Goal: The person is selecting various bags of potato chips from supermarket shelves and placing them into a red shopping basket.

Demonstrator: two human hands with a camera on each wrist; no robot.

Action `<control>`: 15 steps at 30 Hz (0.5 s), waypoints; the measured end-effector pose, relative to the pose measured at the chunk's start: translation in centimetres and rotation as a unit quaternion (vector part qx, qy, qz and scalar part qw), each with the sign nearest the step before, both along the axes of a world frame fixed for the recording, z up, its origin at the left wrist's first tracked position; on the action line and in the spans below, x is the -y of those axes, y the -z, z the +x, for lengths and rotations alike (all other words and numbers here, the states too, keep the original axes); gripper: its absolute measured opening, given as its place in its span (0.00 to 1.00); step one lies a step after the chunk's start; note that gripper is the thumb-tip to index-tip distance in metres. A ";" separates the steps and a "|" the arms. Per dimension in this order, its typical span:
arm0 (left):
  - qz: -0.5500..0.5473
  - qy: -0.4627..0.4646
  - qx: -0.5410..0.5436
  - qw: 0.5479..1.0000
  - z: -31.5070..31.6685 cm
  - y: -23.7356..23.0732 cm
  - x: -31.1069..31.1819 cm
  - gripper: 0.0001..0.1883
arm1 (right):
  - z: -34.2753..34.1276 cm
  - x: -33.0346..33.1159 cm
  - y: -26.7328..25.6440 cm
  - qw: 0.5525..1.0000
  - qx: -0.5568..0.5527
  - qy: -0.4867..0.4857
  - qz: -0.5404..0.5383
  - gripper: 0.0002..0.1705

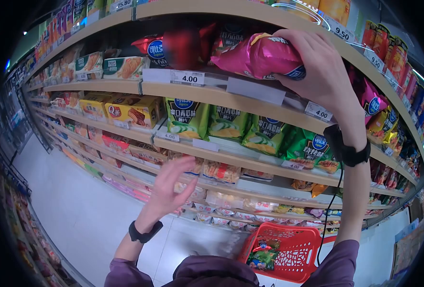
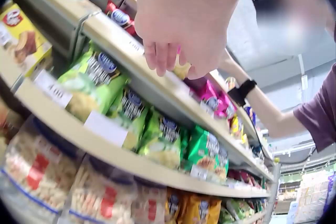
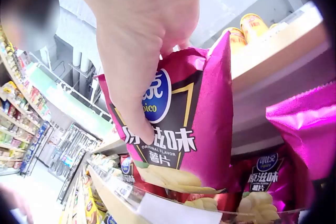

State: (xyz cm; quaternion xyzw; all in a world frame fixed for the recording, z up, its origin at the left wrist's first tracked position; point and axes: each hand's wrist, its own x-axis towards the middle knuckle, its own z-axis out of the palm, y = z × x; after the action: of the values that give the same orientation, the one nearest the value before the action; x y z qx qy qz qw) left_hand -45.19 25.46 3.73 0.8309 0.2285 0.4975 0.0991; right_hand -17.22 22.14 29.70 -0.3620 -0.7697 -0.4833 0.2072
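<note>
My right hand (image 1: 317,67) grips a magenta bag of chips (image 1: 264,56) at the upper shelf's front edge. In the right wrist view the thumb of the right hand (image 3: 142,40) lies across the front of the bag (image 3: 210,124), and its other fingers are mostly hidden behind the top. Red bags (image 1: 183,45) lie on the shelf to the left of it. My left hand (image 1: 171,184) hangs in the air before the lower shelves, holding nothing, fingers relaxed. The left wrist view shows the left hand (image 2: 181,29) above green chip bags (image 2: 94,82).
A red basket (image 1: 312,234) with a few packages in it stands on the floor (image 1: 173,248) below my right arm. Green bags (image 1: 188,117) and yellow boxes (image 1: 133,110) fill the shelf beneath. A thin black cable (image 1: 327,210) hangs beside my right forearm.
</note>
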 end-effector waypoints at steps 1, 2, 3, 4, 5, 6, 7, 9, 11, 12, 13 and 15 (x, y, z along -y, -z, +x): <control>-0.003 -0.002 0.040 0.999 0.0 -2.2 0.0 0.25 | -0.8 1.2 -0.2 1.000 0.006 -0.021 0.009 0.34; 0.049 -0.015 0.062 0.997 0.0 -4.1 -0.4 0.29 | -1.8 2.4 -0.4 0.999 0.012 -0.042 0.018 0.34; 0.102 -0.025 0.084 0.991 0.2 -5.7 -0.7 0.34 | -2.3 3.3 -0.2 0.998 0.019 -0.060 0.028 0.34; 0.116 -0.029 0.098 0.988 0.5 -7.4 -0.6 0.38 | -2.6 3.9 0.3 0.996 0.010 -0.084 0.007 0.34; 0.129 -0.032 0.112 0.985 0.9 -8.9 -0.3 0.41 | -3.1 4.6 1.0 0.995 0.003 -0.097 -0.033 0.34; 0.143 -0.034 0.125 0.981 1.3 -9.8 -0.2 0.44 | -3.6 5.4 1.7 0.991 -0.006 -0.110 -0.071 0.34; 0.113 -0.016 0.118 0.986 1.9 -9.9 0.0 0.43 | -4.4 6.0 2.7 0.986 -0.011 -0.121 -0.113 0.33; 0.040 0.028 0.092 0.995 2.7 -9.4 0.1 0.42 | -5.4 6.4 4.9 0.976 -0.010 -0.144 -0.163 0.30; -0.076 0.093 0.061 0.991 2.8 -5.2 -1.0 0.43 | -5.5 5.9 6.9 0.972 0.014 -0.163 -0.166 0.28; -0.119 0.115 0.062 0.984 3.2 -3.5 -1.4 0.44 | -5.2 6.4 7.3 0.963 0.000 -0.126 -0.238 0.32; -0.142 0.121 0.085 0.979 3.9 -3.2 -0.9 0.45 | -4.8 6.3 7.7 0.963 -0.018 -0.137 -0.231 0.35; -0.201 0.132 0.144 0.960 5.2 -2.6 -0.1 0.46 | -4.3 5.6 8.9 0.960 -0.056 -0.165 -0.220 0.39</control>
State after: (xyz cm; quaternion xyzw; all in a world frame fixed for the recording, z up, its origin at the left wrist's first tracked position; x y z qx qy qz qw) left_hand -40.01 25.53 6.29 0.7364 0.1956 0.5381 0.3604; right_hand -21.56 16.57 20.81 -0.2926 -0.8935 -0.2399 0.2419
